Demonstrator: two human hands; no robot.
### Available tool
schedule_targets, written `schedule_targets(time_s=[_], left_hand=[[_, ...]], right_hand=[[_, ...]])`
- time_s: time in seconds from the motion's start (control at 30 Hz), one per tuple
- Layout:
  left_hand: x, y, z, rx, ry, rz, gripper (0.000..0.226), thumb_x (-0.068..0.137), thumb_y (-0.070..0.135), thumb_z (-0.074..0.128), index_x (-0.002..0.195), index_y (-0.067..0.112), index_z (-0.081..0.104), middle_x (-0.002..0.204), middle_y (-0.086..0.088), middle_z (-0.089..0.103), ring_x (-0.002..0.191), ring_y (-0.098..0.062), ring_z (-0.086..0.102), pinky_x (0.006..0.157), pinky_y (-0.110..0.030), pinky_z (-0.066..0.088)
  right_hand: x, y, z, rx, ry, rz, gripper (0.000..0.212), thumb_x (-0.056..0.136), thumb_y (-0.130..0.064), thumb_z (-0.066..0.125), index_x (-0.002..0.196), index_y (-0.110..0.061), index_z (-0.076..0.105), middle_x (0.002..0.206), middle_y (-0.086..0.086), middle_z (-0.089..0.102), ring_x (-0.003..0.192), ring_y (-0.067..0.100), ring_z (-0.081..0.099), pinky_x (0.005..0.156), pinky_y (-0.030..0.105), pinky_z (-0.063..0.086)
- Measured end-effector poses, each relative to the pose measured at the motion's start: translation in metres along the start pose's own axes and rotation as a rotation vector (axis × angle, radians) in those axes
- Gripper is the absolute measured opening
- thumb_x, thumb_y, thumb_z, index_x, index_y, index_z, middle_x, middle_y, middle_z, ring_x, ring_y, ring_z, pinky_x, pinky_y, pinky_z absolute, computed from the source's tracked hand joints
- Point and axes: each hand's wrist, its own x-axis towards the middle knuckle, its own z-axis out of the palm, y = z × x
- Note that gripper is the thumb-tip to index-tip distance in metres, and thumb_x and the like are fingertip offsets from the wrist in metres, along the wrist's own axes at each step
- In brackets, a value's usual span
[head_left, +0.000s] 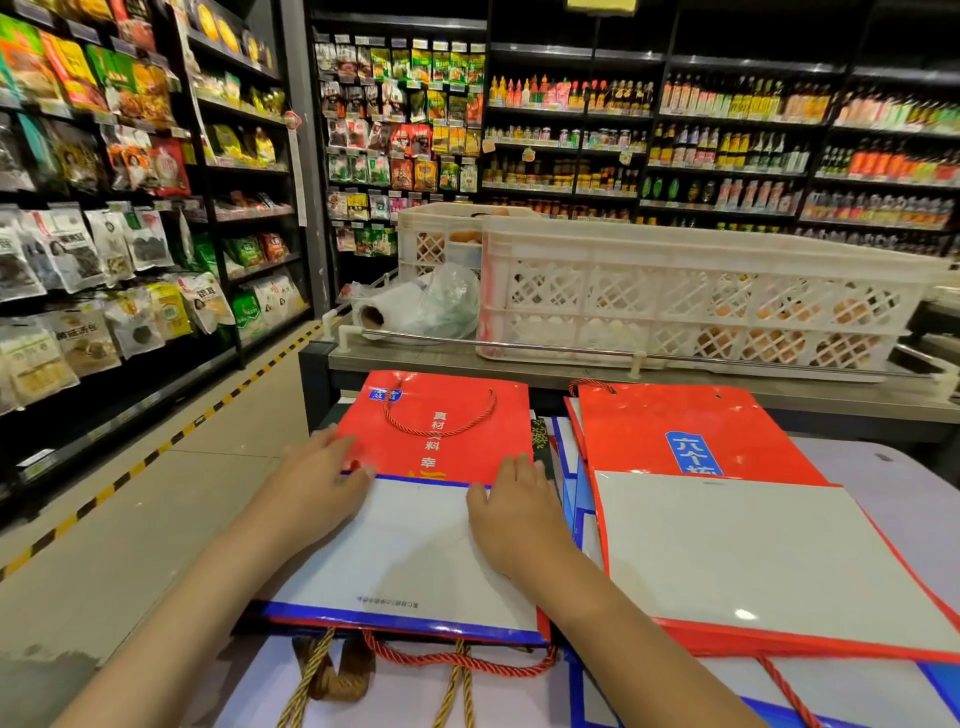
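Observation:
A stack of flat red, white and blue paper gift bags (415, 551) with red rope handles lies on a pale table in front of me. My left hand (317, 478) rests flat on the top bag's left edge, fingers straight. Flat on the right side of the same bag lies my right hand (519, 504), fingers pointing away from me. A second stack of flat red and white bags (743, 535) sits just to the right, apart from both hands.
Two white plastic lattice crates (675, 291) holding eggs stand on a counter behind the bags, with a roll of plastic bags (415, 306) beside them. Stocked shelves (104, 208) line the left aisle and back wall. Gold rope handles (322, 675) hang at the table's near edge.

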Motion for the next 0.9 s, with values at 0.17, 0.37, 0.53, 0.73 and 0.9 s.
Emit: schedule_targets(time_s=[0.17,0.37,0.53,0.73,0.9], left_hand=[[-0.003,0.010,0.019,0.165,-0.186,0.026,0.070,0.097,0.057,0.032,0.152,0.019,0.014,0.161,0.000,0.004,0.148,-0.020,0.003,0.118,-0.042,-0.002],[-0.001,0.006,0.030,0.235,-0.205,0.017,0.075,0.096,0.061,0.025,0.153,0.020,-0.001,0.161,-0.001,-0.006,0.148,-0.019,-0.004,0.118,-0.041,-0.003],[-0.003,0.007,0.034,0.272,-0.199,0.008,0.076,0.097,0.061,0.023,0.153,0.019,-0.005,0.161,-0.002,-0.009,0.148,-0.020,-0.007,0.118,-0.040,-0.003],[-0.004,0.009,0.026,0.255,-0.224,0.011,0.075,0.096,0.061,0.026,0.154,0.019,0.002,0.162,-0.002,-0.003,0.148,-0.019,0.000,0.118,-0.041,0.000],[-0.007,0.028,0.006,0.355,-0.153,0.021,0.051,0.097,0.049,0.035,0.138,0.019,0.042,0.147,-0.003,0.038,0.136,-0.020,0.033,0.117,-0.047,0.010]], right_hand=[[-0.002,0.007,0.002,-0.047,-0.145,0.005,0.072,0.101,-0.048,0.023,0.152,-0.003,-0.001,0.160,0.013,-0.007,0.147,0.028,-0.009,0.118,0.037,-0.005],[-0.003,0.008,0.011,-0.085,-0.122,0.001,0.071,0.101,-0.048,0.021,0.151,-0.004,-0.004,0.160,0.012,-0.011,0.147,0.028,-0.012,0.118,0.037,-0.006],[-0.004,0.007,0.012,-0.081,-0.131,0.010,0.071,0.101,-0.048,0.022,0.151,-0.005,-0.005,0.160,0.012,-0.012,0.147,0.028,-0.012,0.118,0.037,-0.005],[-0.004,0.007,0.008,-0.018,-0.157,0.004,0.070,0.102,-0.044,0.025,0.151,-0.002,-0.002,0.160,0.014,-0.009,0.147,0.029,-0.010,0.118,0.038,-0.005],[0.011,0.006,-0.021,0.128,-0.255,0.048,0.029,0.097,-0.015,0.038,0.116,0.005,0.050,0.150,0.021,0.028,0.139,0.034,0.026,0.114,0.037,0.024]])
